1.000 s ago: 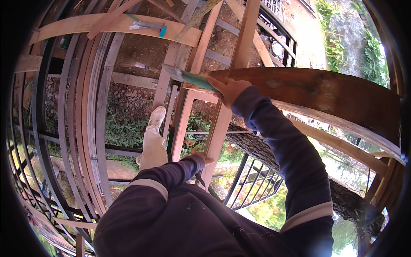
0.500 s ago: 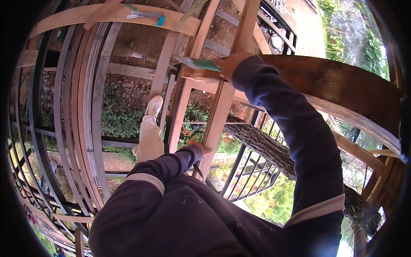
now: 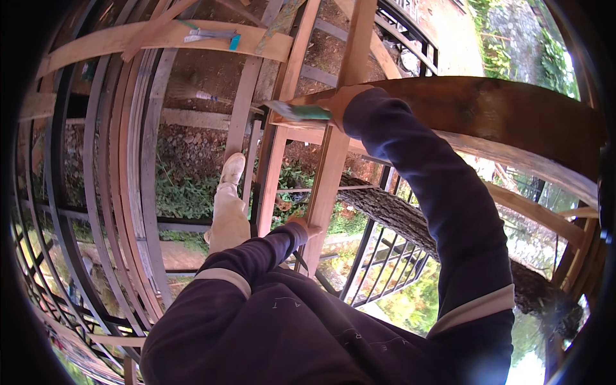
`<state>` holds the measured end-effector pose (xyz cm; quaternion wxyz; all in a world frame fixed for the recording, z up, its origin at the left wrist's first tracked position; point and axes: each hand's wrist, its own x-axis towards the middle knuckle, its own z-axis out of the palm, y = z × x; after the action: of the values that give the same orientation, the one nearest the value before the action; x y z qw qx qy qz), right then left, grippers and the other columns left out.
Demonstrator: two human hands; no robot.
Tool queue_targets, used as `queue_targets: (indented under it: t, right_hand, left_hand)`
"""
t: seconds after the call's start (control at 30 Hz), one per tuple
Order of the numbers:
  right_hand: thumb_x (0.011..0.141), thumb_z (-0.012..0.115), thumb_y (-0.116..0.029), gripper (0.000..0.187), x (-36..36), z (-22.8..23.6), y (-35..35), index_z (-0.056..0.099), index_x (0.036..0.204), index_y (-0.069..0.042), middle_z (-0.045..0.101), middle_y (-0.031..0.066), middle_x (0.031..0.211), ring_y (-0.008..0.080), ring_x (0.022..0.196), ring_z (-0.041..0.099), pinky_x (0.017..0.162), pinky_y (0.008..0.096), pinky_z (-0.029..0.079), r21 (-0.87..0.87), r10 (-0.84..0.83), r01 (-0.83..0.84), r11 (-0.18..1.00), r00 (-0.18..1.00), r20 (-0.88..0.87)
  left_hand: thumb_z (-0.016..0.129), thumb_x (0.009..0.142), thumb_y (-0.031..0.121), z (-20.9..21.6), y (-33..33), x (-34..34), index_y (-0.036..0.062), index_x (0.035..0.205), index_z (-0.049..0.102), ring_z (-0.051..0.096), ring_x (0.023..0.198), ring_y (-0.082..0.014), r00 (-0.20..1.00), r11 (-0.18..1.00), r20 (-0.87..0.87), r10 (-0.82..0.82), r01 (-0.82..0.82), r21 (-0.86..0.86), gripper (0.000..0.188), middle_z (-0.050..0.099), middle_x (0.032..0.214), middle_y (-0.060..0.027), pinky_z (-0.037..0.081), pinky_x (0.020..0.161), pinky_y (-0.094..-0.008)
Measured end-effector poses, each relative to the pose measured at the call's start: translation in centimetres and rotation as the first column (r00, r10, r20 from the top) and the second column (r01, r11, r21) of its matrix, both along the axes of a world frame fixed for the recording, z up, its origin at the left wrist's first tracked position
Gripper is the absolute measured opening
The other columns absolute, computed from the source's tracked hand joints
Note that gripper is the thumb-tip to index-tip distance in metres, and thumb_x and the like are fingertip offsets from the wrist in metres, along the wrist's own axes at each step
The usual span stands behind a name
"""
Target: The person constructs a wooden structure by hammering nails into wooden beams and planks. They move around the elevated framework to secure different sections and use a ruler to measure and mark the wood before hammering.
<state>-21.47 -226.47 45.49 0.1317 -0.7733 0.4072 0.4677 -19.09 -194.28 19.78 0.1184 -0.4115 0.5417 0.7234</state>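
- The right hand (image 3: 347, 102) is closed around one end of a green tool (image 3: 312, 113); its fingers are slightly blurred.
- The tool points out leftward from that hand, its grey tip (image 3: 280, 109) above the near end of a dark curved beam (image 3: 487, 109); whether tip and wood touch, I cannot tell.
- From beside the right hand, the beam sweeps away to the right.
- The left hand (image 3: 304, 227), nearer the body, lies on a long wooden plank (image 3: 326, 186), thumb across its face; how tightly the fingers close, I cannot tell.
- The plank runs forward from the left hand toward the right one.
- A shoe (image 3: 233, 168) and pale trouser leg (image 3: 229, 215) are left of the left hand.
- A rough-barked log (image 3: 385, 212) slants below the right forearm.
- Well left of and beyond the right hand, a metal hand tool (image 3: 208, 35) lies on a pale curved board (image 3: 141, 37).
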Motion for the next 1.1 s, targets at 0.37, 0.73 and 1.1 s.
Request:
queue_targets:
  t: [0.37, 0.73, 1.1]
  right_hand:
    - [0.079, 0.057, -0.017, 0.023, -3.6, 0.2, 27.0, 0.046, 0.096, -0.006, 0.053, 0.0119, 0.07, 0.0351, 0.064, 0.056, 0.057, 0.045, 0.045, -0.17, -0.003, 0.846, 0.505, 0.198, 0.98]
    - [0.064, 0.068, -0.029, 0.033, 2.2, -4.3, 52.2, 0.056, 0.087, -0.009, 0.061, 0.013, 0.073, 0.0368, 0.073, 0.06, 0.065, 0.0456, 0.048, 0.044, -0.307, 0.845, -0.532, -0.241, 0.92]
    - [0.067, 0.064, -0.026, 0.027, 6.0, -4.6, 56.4, 0.059, 0.089, -0.011, 0.062, 0.0152, 0.079, 0.0364, 0.078, 0.06, 0.069, 0.0469, 0.046, 0.154, -0.232, 0.539, -0.828, -0.578, 0.782]
  left_hand:
    - [0.057, 0.071, 0.066, -3.4, -3.1, -1.4, 0.0114, 0.099, 0.056, 0.055, 0.072, -0.0265, 0.997, 0.941, -0.069, -0.022, 0.044, 0.337, 0.061, 0.058, 0.08, -0.0117, 0.044, 0.066, -0.0328]
    - [0.054, 0.072, 0.068, -3.4, -4.5, -4.3, 0.0146, 0.081, 0.049, 0.041, 0.054, -0.02, 0.851, 0.859, 0.266, -0.454, 0.337, 0.386, 0.054, 0.043, 0.063, -0.0049, 0.033, 0.051, -0.0297]
    - [0.051, 0.073, 0.071, -5.1, -8.2, -4.8, 0.0179, 0.063, 0.041, 0.026, 0.035, -0.0136, 0.854, 0.857, 0.323, -0.407, 0.235, 0.459, 0.054, 0.028, 0.046, 0.0019, 0.022, 0.035, -0.0266]
